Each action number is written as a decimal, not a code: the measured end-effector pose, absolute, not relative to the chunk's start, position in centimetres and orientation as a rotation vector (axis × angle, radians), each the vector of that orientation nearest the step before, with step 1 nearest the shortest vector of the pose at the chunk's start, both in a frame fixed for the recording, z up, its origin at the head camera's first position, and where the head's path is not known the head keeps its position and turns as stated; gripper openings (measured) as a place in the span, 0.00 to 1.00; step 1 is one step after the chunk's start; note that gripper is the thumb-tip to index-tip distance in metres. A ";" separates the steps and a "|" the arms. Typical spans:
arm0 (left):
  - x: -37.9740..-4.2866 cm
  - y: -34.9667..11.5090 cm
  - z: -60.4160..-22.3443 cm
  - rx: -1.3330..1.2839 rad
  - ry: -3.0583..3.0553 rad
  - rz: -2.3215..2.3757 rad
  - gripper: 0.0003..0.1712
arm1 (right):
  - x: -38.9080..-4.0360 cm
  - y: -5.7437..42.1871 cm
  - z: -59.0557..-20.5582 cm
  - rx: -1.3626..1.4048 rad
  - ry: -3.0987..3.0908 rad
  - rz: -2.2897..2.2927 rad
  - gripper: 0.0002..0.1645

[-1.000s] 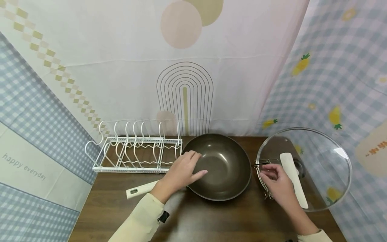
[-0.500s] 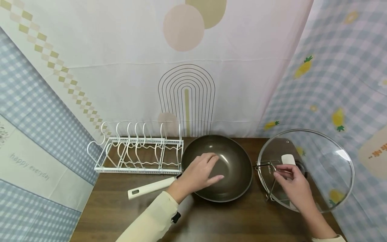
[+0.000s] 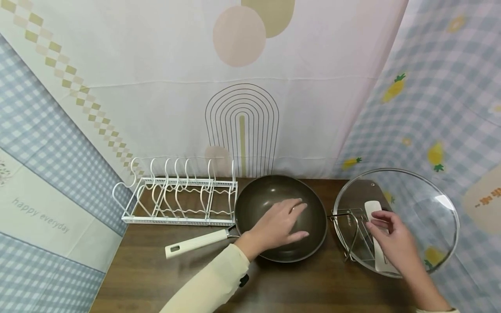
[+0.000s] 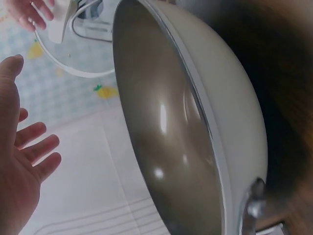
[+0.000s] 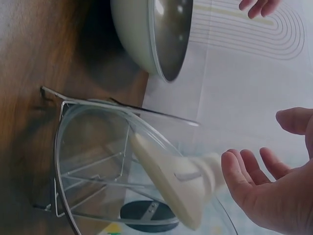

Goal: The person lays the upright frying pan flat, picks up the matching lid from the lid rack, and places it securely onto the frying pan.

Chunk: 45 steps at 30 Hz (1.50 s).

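Note:
A dark-lined wok [image 3: 254,198] with a cream handle [image 3: 195,244] sits on the wooden table. My left hand [image 3: 275,228] hovers over the wok's bowl, fingers spread and holding nothing; the left wrist view shows it apart from the rim. At the right, a large glass lid [image 3: 415,191] leans on a thin wire stand [image 5: 93,104]. The lid's knob [image 5: 166,178] is cream and elongated. My right hand [image 3: 397,243] is close in front of the knob with loosely bent fingers. In the right wrist view its fingertips are near the knob, and no grip shows.
A white wire rack [image 3: 180,221] with several upright curved dividers stands left of the wok, against the back cloth [image 3: 164,117]. Checked cloths hang on both sides. A dark oval piece [image 5: 146,215] shows behind the lid. The wok handle points left, in front of the rack.
My left hand has moved right, from the wok's left rim to above its middle. My right hand has shifted right, from the wire stand's side to the lid's knob. Wok and lid stay put.

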<state>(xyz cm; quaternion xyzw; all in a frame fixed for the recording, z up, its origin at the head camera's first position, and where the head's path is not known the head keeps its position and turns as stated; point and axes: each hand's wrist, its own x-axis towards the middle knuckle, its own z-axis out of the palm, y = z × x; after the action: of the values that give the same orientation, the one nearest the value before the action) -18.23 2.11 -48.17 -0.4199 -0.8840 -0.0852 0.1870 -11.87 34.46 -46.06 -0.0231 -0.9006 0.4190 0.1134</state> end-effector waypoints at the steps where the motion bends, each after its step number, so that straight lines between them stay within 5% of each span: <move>1: -18.2 2.4 -48.2 -1.193 -2.480 -0.232 0.45 | -11.9 34.6 -46.0 -0.065 -2.639 1.229 0.26; 24: -18.5 10.0 -49.3 -1.385 -2.530 0.055 0.49 | -10.5 37.6 -46.2 -0.185 -2.611 1.303 0.21; 32: -18.9 12.1 -49.8 -1.441 -2.539 0.150 0.49 | -10.1 38.4 -46.3 -0.262 -2.713 1.183 0.31; 45: -19.1 15.1 -50.2 -1.481 -2.545 0.308 0.52 | -9.9 38.5 -46.4 -0.252 -2.859 1.070 0.33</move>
<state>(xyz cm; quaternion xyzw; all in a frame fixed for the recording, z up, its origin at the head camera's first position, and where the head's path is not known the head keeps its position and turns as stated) -19.13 15.08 -50.23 -0.4982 -0.8561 0.1035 0.0904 -9.92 38.47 -46.42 -0.0822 -0.9327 0.3490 0.0392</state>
